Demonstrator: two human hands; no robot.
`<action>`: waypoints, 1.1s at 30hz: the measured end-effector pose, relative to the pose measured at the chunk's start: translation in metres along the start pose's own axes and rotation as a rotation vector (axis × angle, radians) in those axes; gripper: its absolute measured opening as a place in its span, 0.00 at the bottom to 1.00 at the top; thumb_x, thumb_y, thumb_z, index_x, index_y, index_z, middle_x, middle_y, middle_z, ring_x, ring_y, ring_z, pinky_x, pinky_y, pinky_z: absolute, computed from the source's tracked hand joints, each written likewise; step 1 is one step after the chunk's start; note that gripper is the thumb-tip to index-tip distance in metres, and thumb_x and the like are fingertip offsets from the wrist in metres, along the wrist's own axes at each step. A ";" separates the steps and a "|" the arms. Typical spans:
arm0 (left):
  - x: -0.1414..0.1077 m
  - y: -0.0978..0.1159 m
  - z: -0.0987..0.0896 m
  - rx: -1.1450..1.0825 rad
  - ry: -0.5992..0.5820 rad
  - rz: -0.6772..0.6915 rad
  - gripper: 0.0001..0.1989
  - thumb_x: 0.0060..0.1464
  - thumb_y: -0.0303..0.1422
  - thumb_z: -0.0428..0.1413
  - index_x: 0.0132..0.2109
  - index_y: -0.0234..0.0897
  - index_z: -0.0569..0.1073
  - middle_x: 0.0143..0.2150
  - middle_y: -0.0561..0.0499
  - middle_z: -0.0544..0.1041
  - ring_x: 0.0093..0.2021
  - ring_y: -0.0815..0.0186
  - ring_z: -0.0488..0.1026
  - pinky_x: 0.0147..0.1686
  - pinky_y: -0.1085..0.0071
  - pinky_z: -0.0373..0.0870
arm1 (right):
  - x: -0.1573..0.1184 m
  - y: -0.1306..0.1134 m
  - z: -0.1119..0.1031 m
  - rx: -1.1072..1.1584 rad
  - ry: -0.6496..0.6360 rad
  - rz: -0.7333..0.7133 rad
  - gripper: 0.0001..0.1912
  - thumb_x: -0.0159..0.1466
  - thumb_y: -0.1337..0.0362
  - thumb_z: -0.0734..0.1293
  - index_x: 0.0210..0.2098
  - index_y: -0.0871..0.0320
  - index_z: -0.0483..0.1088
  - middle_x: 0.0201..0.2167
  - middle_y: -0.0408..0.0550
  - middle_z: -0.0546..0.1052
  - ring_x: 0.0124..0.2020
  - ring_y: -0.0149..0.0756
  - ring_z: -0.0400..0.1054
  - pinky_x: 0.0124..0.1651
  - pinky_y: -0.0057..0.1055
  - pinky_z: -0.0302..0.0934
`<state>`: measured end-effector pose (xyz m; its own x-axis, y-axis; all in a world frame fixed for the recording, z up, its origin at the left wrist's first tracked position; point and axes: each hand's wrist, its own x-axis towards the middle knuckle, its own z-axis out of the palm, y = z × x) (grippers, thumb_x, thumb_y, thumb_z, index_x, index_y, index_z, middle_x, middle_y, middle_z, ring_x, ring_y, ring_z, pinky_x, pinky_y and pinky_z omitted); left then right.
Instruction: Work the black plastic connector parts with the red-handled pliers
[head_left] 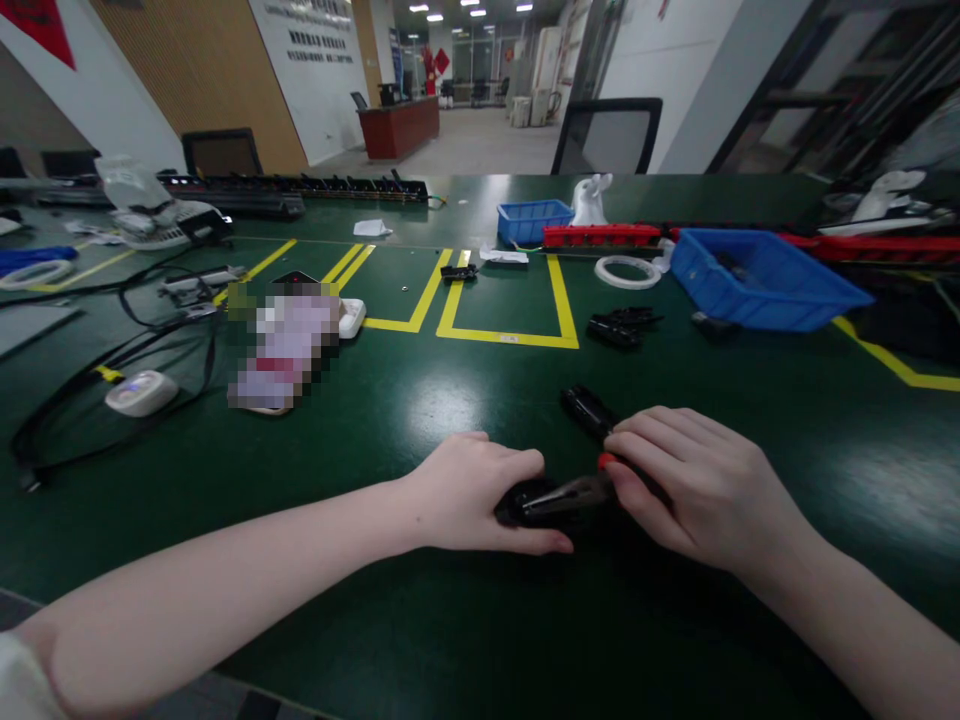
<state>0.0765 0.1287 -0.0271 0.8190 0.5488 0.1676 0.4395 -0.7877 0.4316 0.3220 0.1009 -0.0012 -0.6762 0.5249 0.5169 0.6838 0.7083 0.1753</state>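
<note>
Near the front of the green table, my left hand (pixel 469 490) is closed around a small black plastic part (pixel 516 505), thumb below and fingers above. My right hand (pixel 697 485) grips pliers (pixel 574 496), with a bit of red handle showing by the thumb. The tapered metal jaws point left and meet the black part; whether they pinch it I cannot tell. Just beyond the right fingers lies another black, tube-like part (pixel 587 410). More black parts (pixel 619 327) lie farther back, left of a blue bin (pixel 765 285).
A blurred-out phone (pixel 289 350) leans at left, beside a white device (pixel 142 393) and black cables (pixel 71 465). Yellow tape (pixel 510 340) marks rectangles on the table. Behind are a smaller blue bin (pixel 534 220), a white tape roll (pixel 627 272) and red strips (pixel 600 236).
</note>
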 end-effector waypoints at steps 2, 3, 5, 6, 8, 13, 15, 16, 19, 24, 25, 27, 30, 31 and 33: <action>0.000 0.000 0.000 0.001 -0.001 -0.001 0.26 0.56 0.59 0.59 0.33 0.39 0.66 0.25 0.57 0.72 0.25 0.67 0.72 0.29 0.71 0.60 | 0.001 0.000 0.000 -0.004 0.003 -0.006 0.13 0.70 0.66 0.59 0.31 0.61 0.72 0.28 0.51 0.76 0.29 0.38 0.70 0.32 0.35 0.61; 0.000 0.001 0.000 0.000 -0.001 -0.001 0.26 0.56 0.58 0.59 0.33 0.39 0.66 0.25 0.58 0.71 0.25 0.67 0.71 0.29 0.71 0.59 | 0.001 -0.001 0.000 -0.004 0.004 -0.007 0.13 0.70 0.67 0.60 0.31 0.61 0.72 0.28 0.51 0.76 0.30 0.38 0.70 0.32 0.35 0.62; 0.000 0.000 -0.001 -0.006 0.002 0.004 0.26 0.56 0.58 0.60 0.32 0.39 0.65 0.24 0.58 0.71 0.24 0.68 0.70 0.28 0.72 0.59 | 0.002 -0.002 0.001 0.001 0.004 -0.002 0.13 0.70 0.67 0.60 0.31 0.61 0.72 0.28 0.51 0.76 0.30 0.39 0.71 0.32 0.35 0.62; 0.000 0.000 -0.001 -0.011 0.004 0.007 0.26 0.56 0.58 0.60 0.32 0.39 0.65 0.24 0.58 0.71 0.24 0.68 0.70 0.28 0.72 0.59 | 0.001 -0.003 0.001 0.005 0.002 0.003 0.13 0.70 0.67 0.59 0.31 0.61 0.72 0.28 0.51 0.76 0.30 0.38 0.71 0.32 0.35 0.62; 0.000 0.000 -0.001 -0.022 0.009 0.013 0.26 0.56 0.57 0.60 0.33 0.39 0.65 0.24 0.58 0.71 0.24 0.68 0.70 0.28 0.72 0.58 | 0.001 -0.005 0.003 0.015 -0.006 0.019 0.14 0.70 0.66 0.59 0.31 0.61 0.72 0.28 0.50 0.77 0.30 0.38 0.71 0.32 0.35 0.62; 0.000 -0.001 0.000 -0.018 0.002 0.018 0.26 0.58 0.58 0.58 0.33 0.39 0.65 0.24 0.58 0.71 0.24 0.69 0.70 0.29 0.72 0.60 | 0.002 -0.008 0.003 0.021 -0.024 0.037 0.15 0.71 0.64 0.59 0.32 0.60 0.73 0.29 0.51 0.78 0.31 0.38 0.72 0.33 0.35 0.65; 0.000 -0.001 0.000 -0.020 -0.001 0.016 0.26 0.57 0.58 0.58 0.33 0.39 0.65 0.25 0.58 0.71 0.24 0.68 0.71 0.29 0.72 0.60 | 0.002 -0.008 0.002 0.011 -0.013 0.025 0.14 0.70 0.64 0.60 0.33 0.60 0.73 0.30 0.52 0.79 0.32 0.39 0.73 0.34 0.35 0.66; 0.000 -0.001 0.000 -0.026 -0.001 0.013 0.26 0.57 0.58 0.58 0.33 0.39 0.65 0.25 0.58 0.71 0.24 0.68 0.71 0.29 0.72 0.60 | 0.002 -0.007 0.001 0.004 -0.001 0.021 0.13 0.70 0.64 0.60 0.33 0.60 0.73 0.31 0.52 0.79 0.33 0.39 0.73 0.35 0.35 0.67; 0.000 -0.001 -0.001 -0.041 0.004 0.007 0.26 0.57 0.58 0.59 0.33 0.39 0.65 0.24 0.58 0.71 0.24 0.68 0.70 0.29 0.72 0.60 | 0.000 -0.003 -0.004 -0.018 0.030 0.025 0.12 0.70 0.65 0.60 0.35 0.60 0.73 0.32 0.52 0.79 0.34 0.40 0.73 0.35 0.36 0.68; 0.001 0.000 -0.003 -0.043 -0.002 -0.002 0.25 0.56 0.57 0.60 0.33 0.39 0.65 0.25 0.58 0.71 0.24 0.68 0.70 0.28 0.72 0.58 | -0.003 0.006 -0.009 -0.042 0.032 0.019 0.11 0.70 0.65 0.61 0.36 0.61 0.73 0.32 0.53 0.79 0.33 0.41 0.73 0.35 0.37 0.68; 0.001 0.000 -0.003 -0.046 -0.005 -0.004 0.25 0.56 0.56 0.60 0.33 0.39 0.66 0.25 0.58 0.72 0.24 0.68 0.70 0.28 0.72 0.58 | -0.003 0.007 -0.009 -0.044 0.023 0.010 0.11 0.70 0.65 0.61 0.36 0.61 0.73 0.32 0.53 0.79 0.33 0.41 0.73 0.34 0.37 0.68; 0.001 0.000 -0.003 -0.050 -0.006 -0.002 0.25 0.56 0.56 0.60 0.34 0.39 0.66 0.25 0.58 0.72 0.24 0.68 0.70 0.28 0.72 0.59 | -0.002 0.007 -0.009 -0.048 0.010 -0.009 0.11 0.70 0.65 0.61 0.35 0.62 0.73 0.32 0.53 0.79 0.33 0.40 0.73 0.34 0.36 0.68; 0.000 0.000 -0.002 -0.057 0.003 0.008 0.24 0.57 0.56 0.60 0.34 0.39 0.66 0.25 0.58 0.71 0.24 0.69 0.70 0.29 0.72 0.60 | -0.002 0.004 -0.007 -0.032 0.002 -0.013 0.12 0.70 0.65 0.61 0.34 0.62 0.73 0.31 0.52 0.79 0.32 0.39 0.73 0.34 0.35 0.66; 0.000 -0.001 -0.002 -0.059 0.008 0.012 0.24 0.57 0.55 0.60 0.34 0.39 0.66 0.25 0.58 0.71 0.24 0.69 0.70 0.29 0.72 0.60 | -0.002 0.003 -0.006 -0.021 -0.004 -0.010 0.12 0.70 0.65 0.61 0.34 0.61 0.73 0.31 0.52 0.79 0.32 0.39 0.72 0.33 0.35 0.66; -0.001 -0.001 -0.001 -0.056 0.006 0.014 0.24 0.57 0.55 0.60 0.34 0.39 0.66 0.26 0.58 0.72 0.24 0.69 0.71 0.29 0.72 0.60 | -0.001 0.002 -0.006 0.001 -0.020 0.004 0.13 0.70 0.65 0.60 0.33 0.61 0.73 0.30 0.51 0.79 0.31 0.38 0.72 0.32 0.34 0.65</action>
<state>0.0750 0.1292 -0.0262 0.8224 0.5398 0.1795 0.4069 -0.7786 0.4777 0.3259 0.0988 0.0033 -0.6787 0.5372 0.5008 0.6863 0.7066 0.1721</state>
